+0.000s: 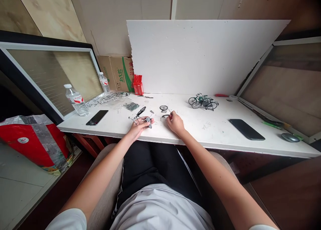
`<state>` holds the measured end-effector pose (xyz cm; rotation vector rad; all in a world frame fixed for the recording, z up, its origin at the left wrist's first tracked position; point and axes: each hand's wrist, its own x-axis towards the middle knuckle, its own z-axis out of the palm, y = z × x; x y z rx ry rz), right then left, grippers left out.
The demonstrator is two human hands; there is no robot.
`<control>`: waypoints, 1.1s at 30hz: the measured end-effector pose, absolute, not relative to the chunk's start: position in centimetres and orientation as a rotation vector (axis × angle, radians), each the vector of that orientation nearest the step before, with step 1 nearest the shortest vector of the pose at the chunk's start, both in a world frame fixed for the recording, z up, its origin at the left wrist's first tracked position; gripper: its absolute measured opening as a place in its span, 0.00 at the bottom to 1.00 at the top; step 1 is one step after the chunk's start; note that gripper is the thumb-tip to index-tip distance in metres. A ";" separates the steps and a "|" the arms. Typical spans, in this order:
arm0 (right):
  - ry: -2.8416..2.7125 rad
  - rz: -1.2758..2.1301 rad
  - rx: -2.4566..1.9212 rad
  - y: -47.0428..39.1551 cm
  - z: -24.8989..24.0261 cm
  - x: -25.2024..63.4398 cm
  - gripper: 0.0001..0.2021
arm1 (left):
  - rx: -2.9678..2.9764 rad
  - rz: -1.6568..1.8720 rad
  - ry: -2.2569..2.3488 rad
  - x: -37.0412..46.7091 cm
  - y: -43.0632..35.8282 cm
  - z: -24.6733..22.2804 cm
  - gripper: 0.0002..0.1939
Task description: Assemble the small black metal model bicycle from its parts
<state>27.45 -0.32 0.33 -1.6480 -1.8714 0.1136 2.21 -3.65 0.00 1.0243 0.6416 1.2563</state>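
Observation:
My left hand [139,127] is closed around a partly built black miniature bicycle [140,119], one wheel of which sticks up above the fingers. To its right, my right hand [175,122] rests on the white table with its fingers pinched at a small dark curved part [165,116]; the fingertips are too small to make out fully. A loose black wheel [164,107] lies just beyond that hand. Two assembled miniature bicycles, a green one [198,97] and a black one [204,104], stand together farther right.
Beyond my left hand are a bag of small parts [132,106] and black part frames [111,97]. Phones lie at left [97,117] and right [247,129]. Water bottles [78,102], a red box [138,85] and a carton [116,73] stand at back left; a mouse [290,137] sits far right.

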 end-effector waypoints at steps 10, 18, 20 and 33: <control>-1.878 0.192 -1.346 0.4 -0.6 27.9 0.08 | 0.983 1.318 0.655 2.2 -3.5 -0.2 0.21; -2.017 0.353 -1.143 -0.7 0.7 25.9 0.07 | 0.838 1.407 0.637 2.1 -3.2 -0.3 0.18; -2.052 0.409 -1.103 -0.8 1.2 24.9 0.07 | 0.813 1.407 0.624 2.0 -3.1 -0.3 0.17; -2.339 0.152 -1.320 -0.1 1.9 21.4 0.02 | 0.809 1.405 0.609 2.2 -3.3 -0.1 0.17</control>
